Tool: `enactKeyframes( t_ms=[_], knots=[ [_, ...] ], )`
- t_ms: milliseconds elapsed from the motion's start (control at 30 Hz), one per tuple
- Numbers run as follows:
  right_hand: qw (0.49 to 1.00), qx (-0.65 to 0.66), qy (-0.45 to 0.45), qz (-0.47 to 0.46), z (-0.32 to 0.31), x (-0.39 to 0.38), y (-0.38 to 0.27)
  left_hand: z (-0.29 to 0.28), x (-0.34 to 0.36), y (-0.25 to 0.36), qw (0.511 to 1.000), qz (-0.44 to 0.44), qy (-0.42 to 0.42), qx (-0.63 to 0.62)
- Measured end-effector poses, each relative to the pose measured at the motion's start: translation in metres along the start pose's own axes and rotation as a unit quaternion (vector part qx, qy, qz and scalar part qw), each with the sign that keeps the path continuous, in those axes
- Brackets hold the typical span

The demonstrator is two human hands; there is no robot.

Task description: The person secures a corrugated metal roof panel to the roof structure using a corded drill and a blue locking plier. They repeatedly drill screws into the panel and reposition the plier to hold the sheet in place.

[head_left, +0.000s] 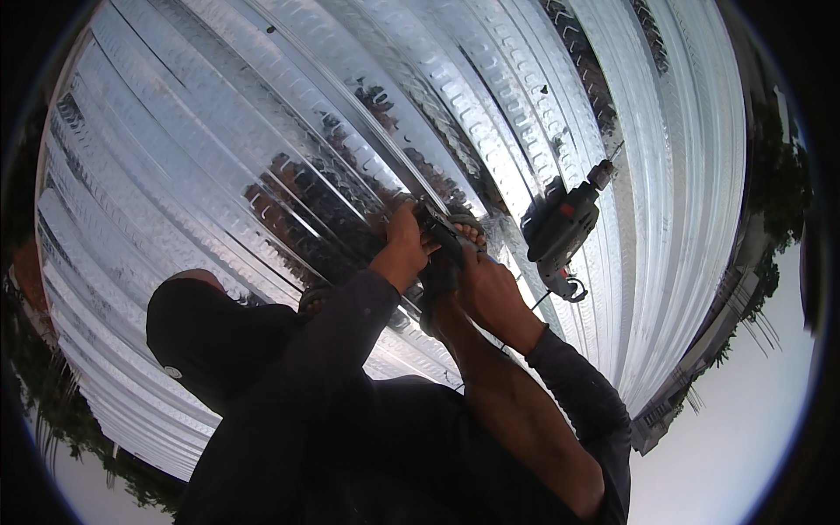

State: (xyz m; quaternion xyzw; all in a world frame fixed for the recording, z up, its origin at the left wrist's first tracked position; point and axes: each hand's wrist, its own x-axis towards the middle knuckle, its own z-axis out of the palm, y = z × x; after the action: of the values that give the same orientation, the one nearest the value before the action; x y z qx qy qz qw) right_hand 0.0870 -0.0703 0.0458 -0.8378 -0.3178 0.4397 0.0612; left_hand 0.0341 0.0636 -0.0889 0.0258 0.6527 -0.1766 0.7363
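My left hand is closed around a dark, long-handled hand tool, held low against the shiny ribbed metal sheet. From the other side my right hand closes on the same tool. Shadow and my fingers hide much of it, so its exact kind cannot be made out. Close beyond my hands are the toes of a sandalled foot. A dark power drill lies on the sheet to the right of my right hand, its thin bit pointing away.
Raised ribs run lengthwise over the curved-looking metal surface. The drill's black cord trails back beneath my right arm. My bent bare leg and a dark-clothed knee fill the near side. Trees stand beyond the sheet's right edge.
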Motion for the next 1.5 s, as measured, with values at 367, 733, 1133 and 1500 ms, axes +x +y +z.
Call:
enactKeyframes(
  t_ms=[367, 733, 1133, 1500],
  knots=[
    [1.000, 0.021, 0.003, -0.018, 0.000, 0.021, -0.005, -0.012, -0.038, -0.065, 0.950, 0.187, -0.243, -0.057],
    [1.000, -0.008, 0.025, 0.008, 0.000, -0.007, 0.032, 0.011, -0.021, -0.061, 0.962, 0.227, -0.154, 0.010],
    [0.986, 0.140, -0.052, 0.077, 0.017, 0.000, 0.075, 0.013, -0.027, -0.061, 0.966, 0.236, -0.108, -0.001],
    [0.996, 0.071, 0.052, -0.023, 0.046, 0.025, 0.117, 0.015, -0.023, -0.070, 0.961, 0.257, -0.082, 0.061]
  ],
)
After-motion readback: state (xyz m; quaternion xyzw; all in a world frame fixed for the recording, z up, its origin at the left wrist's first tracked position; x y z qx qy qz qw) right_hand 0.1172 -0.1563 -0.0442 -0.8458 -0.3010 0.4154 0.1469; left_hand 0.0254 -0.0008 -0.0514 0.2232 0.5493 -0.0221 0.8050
